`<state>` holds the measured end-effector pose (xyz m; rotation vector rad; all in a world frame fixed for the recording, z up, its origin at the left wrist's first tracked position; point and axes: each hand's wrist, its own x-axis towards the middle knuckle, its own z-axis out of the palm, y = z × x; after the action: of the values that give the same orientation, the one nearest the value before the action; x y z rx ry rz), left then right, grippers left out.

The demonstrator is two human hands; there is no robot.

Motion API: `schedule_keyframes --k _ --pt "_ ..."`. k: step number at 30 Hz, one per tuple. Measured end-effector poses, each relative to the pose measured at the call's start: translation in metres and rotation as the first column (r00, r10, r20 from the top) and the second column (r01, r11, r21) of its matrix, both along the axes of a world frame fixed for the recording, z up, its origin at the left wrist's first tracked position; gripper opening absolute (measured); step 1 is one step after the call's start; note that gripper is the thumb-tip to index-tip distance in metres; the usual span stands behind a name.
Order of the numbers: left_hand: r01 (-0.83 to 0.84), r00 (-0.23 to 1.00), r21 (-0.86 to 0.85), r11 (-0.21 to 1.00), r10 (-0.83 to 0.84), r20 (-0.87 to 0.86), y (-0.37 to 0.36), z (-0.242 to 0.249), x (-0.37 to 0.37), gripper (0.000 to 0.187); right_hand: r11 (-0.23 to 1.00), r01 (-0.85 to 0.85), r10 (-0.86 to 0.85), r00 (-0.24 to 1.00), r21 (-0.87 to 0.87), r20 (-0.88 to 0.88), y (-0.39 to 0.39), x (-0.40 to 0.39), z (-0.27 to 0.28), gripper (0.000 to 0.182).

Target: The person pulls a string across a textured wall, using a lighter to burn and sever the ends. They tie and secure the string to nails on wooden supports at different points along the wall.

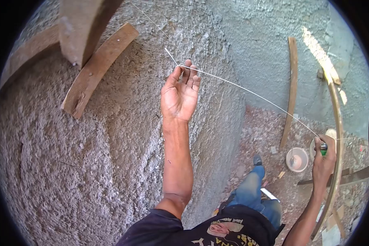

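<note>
My left hand (179,94) is raised in front of the rough wall, palm towards me. Its thumb and index finger pinch a thin white string (250,91), while the other fingers curl loosely. A short end of the string sticks up past the fingertips. From there the string runs in a slight sag down to my right hand (324,158), low at the right. That hand is closed around a small green object with a shiny metal end (324,148), which looks like a lighter, and the string meets its fingertips.
A rough plastered wall (123,164) fills the left side. Wooden pieces (100,69) jut out at upper left. A wooden strip (292,82) leans on the grey wall, and a long curved strip (338,123) stands beside my right hand. A bucket (297,160) sits on the rubble-strewn ground below.
</note>
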<state>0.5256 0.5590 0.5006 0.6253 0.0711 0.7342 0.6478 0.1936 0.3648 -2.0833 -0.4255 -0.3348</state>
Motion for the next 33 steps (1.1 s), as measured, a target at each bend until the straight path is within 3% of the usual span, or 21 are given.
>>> schedule_keyframes --k 2,4,6,8,10,12,14,15,18,20,22,24,26,28,30,31,33 --pt "-0.019 0.999 -0.031 0.999 0.02 0.037 -0.003 0.007 0.002 0.026 1.0 -0.004 0.005 0.998 -0.014 0.07 0.002 -0.001 0.024 0.019" --pt "-0.016 0.994 -0.053 0.998 0.022 0.106 0.001 0.013 0.006 0.028 0.999 0.027 -0.019 0.968 -0.03 0.252 0.001 0.002 0.033 0.021" --pt "-0.068 0.994 -0.054 0.996 0.072 0.085 0.005 0.022 0.006 0.016 0.998 0.051 -0.038 0.953 -0.037 0.301 -0.004 -0.007 0.042 0.022" --pt "-0.017 0.991 -0.044 0.999 0.023 0.131 0.005 0.027 0.011 0.016 0.994 -0.003 -0.012 0.991 0.105 0.136 -0.009 -0.021 0.031 0.019" --pt "-0.027 0.991 -0.064 0.998 0.035 0.13 0.002 0.033 0.016 0.024 0.994 -0.065 0.054 0.991 0.086 0.123 -0.016 -0.041 0.016 0.014" --pt "0.001 0.986 -0.065 0.998 0.01 0.165 0.005 0.043 0.019 0.024 0.996 -0.069 0.07 0.997 0.059 -0.023 -0.027 -0.063 -0.007 0.009" --pt "-0.002 0.994 -0.071 0.997 0.009 0.108 0.007 0.049 0.022 0.023 0.992 -0.07 0.058 0.991 -0.101 -0.125 -0.046 -0.081 -0.052 0.009" --pt "0.007 0.994 -0.088 0.996 0.002 0.107 0.014 0.053 0.026 0.02 0.992 -0.074 0.055 0.981 -0.099 -0.187 -0.057 -0.088 -0.088 0.011" --pt "0.001 0.999 -0.109 0.994 0.003 0.036 0.049 0.058 0.042 0.017 0.998 -0.061 0.041 0.834 -0.017 -0.55 -0.09 -0.125 -0.125 0.022" --pt "-0.041 0.999 -0.081 0.996 0.042 0.008 0.049 0.066 0.052 0.019 0.996 -0.008 -0.042 0.828 -0.087 -0.559 -0.117 -0.142 -0.172 0.024" --pt "-0.123 0.992 -0.066 0.99 0.122 -0.019 0.07 0.054 0.07 0.02 0.997 0.068 -0.038 0.804 0.028 -0.593 -0.142 -0.162 -0.203 0.024" --pt "-0.123 0.992 -0.047 0.991 0.123 0.004 0.08 0.051 0.088 0.017 0.993 0.119 -0.098 0.839 0.005 -0.535 -0.173 -0.178 -0.261 0.025" --pt "-0.388 0.922 0.047 0.92 0.388 0.007 0.077 0.042 0.101 0.013 0.978 0.209 -0.178 0.802 -0.011 -0.57 -0.184 -0.184 -0.266 0.024" --pt "-0.421 0.906 0.009 0.907 0.421 0.049 0.075 0.037 0.112 0.01 0.927 0.375 -0.305 0.7 -0.032 -0.646 -0.196 -0.205 -0.269 0.023" --pt "-0.582 0.812 0.039 0.812 0.579 0.066 0.074 0.034 0.119 0.014 0.843 0.534 -0.413 0.564 -0.065 -0.715 -0.204 -0.23 -0.272 0.021" --pt "-0.567 0.823 0.036 0.823 0.565 0.054 0.075 0.034 0.122 0.014 0.832 0.549 -0.43 0.55 -0.078 -0.716 -0.206 -0.24 -0.276 0.021" --pt "-0.703 0.708 0.161 0.693 0.702 0.071 0.079 0.033 0.126 0.015 0.783 0.61 -0.506 0.506 -0.125 -0.699 -0.21 -0.255 -0.283 0.023"
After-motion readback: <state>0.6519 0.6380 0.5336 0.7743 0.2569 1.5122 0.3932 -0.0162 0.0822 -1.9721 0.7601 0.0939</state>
